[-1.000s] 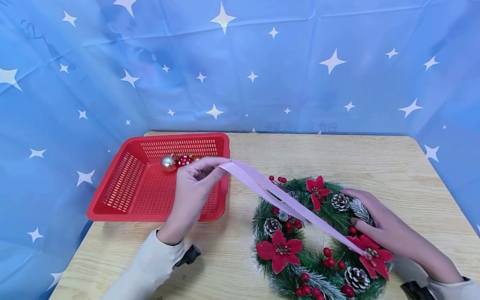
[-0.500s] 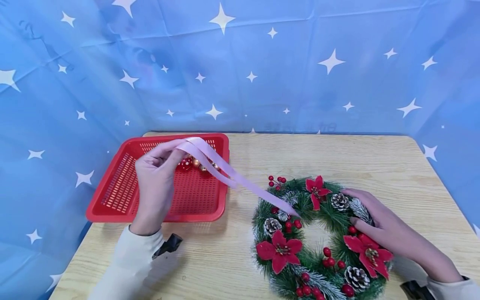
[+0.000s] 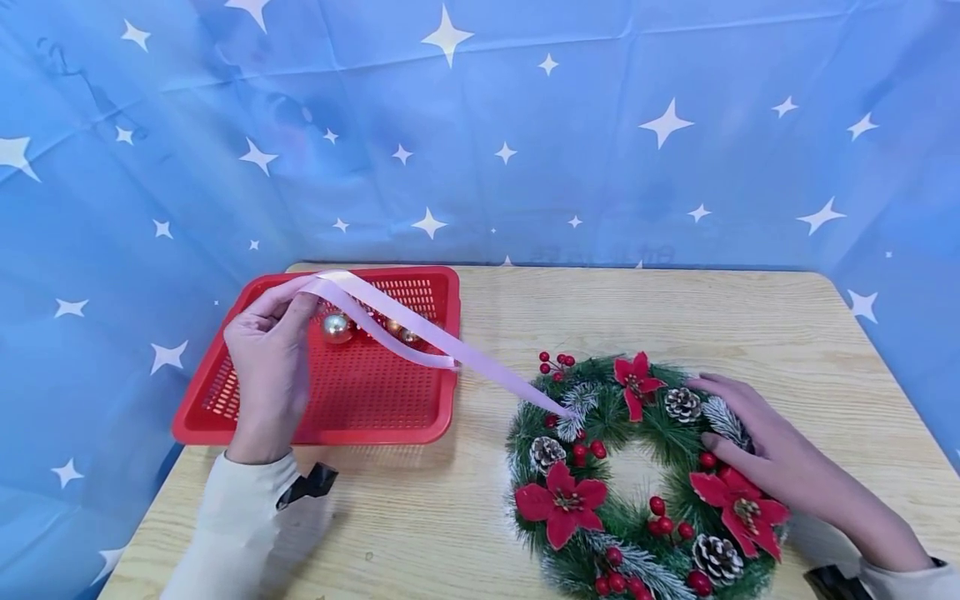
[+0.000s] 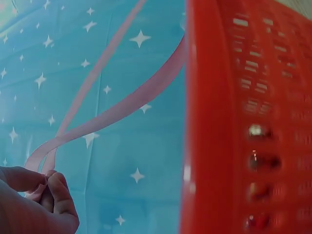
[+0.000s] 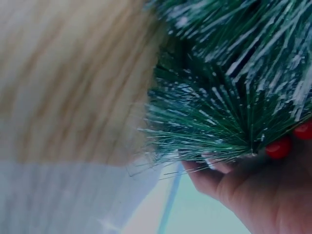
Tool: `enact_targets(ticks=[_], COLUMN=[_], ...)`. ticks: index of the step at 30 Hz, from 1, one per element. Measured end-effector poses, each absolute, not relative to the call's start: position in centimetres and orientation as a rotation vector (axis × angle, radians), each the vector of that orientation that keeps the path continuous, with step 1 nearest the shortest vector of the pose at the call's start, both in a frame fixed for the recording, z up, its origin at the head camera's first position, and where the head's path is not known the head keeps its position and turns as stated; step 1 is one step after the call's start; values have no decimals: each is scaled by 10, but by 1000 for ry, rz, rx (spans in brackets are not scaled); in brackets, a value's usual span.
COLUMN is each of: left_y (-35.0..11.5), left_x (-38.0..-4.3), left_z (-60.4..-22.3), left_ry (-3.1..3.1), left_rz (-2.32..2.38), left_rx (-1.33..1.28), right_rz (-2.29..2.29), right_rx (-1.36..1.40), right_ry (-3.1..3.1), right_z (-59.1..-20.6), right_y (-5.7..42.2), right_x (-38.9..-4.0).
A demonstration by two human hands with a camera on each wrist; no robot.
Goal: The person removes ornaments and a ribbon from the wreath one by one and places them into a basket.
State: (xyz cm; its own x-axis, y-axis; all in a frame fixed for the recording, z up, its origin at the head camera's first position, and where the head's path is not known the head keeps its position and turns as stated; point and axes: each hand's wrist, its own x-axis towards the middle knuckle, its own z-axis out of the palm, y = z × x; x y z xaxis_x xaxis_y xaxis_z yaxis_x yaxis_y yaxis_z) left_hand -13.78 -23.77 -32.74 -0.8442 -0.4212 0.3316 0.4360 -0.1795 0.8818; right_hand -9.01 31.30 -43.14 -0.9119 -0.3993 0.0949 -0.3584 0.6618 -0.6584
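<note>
My left hand (image 3: 266,371) is raised over the left part of the red plastic basket (image 3: 360,404). Between its thumb and fingers it pinches a pink ribbon (image 3: 487,370); the left wrist view shows two strands of ribbon (image 4: 112,113) trailing from the fingertips (image 4: 61,192). One strand slopes down to the upper left of the green wreath (image 3: 675,437), while a shorter end hangs by the basket's right rim. On the wreath's right side, my right hand (image 3: 783,462) grips the greenery. In the right wrist view its fingers (image 5: 204,180) are partly hidden behind needles.
Inside the basket, several baubles, among them a silver one (image 3: 337,327), lie along the back. Red cloth flowers (image 3: 562,504), pine cones (image 3: 718,558) and red berries decorate the wreath. A wooden table (image 3: 420,517) carries everything, with a starry blue backdrop (image 3: 480,183) behind.
My left hand has moved left over the basket, drawing the ribbon with it; the ribbon's end has slid off the wreath's right flower. My right hand has stayed in place.
</note>
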Motion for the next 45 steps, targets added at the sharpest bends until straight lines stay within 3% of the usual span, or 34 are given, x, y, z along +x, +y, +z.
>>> enact_targets(ticks=[15,33,40,45], left_y=[-277,-317,-315,-318], left_x=[-143,-140,-135,-134], left_z=[-326,-351,-362,-370], left_ry=[-1253,-1065,-1701,-2510], left_rz=[-2105,-2116,-2021,-1537], left_rx=[87,380,626,528], right_rz=[-1083,-1063,-1073,-1086], right_rx=[-366,-323,-341,-353], right_ry=[2847,2818,2816,2815], right_z=[-413,-421,-425,-427], right_y=[312,306,303,302], right_x=[-68,-64,-64,-65])
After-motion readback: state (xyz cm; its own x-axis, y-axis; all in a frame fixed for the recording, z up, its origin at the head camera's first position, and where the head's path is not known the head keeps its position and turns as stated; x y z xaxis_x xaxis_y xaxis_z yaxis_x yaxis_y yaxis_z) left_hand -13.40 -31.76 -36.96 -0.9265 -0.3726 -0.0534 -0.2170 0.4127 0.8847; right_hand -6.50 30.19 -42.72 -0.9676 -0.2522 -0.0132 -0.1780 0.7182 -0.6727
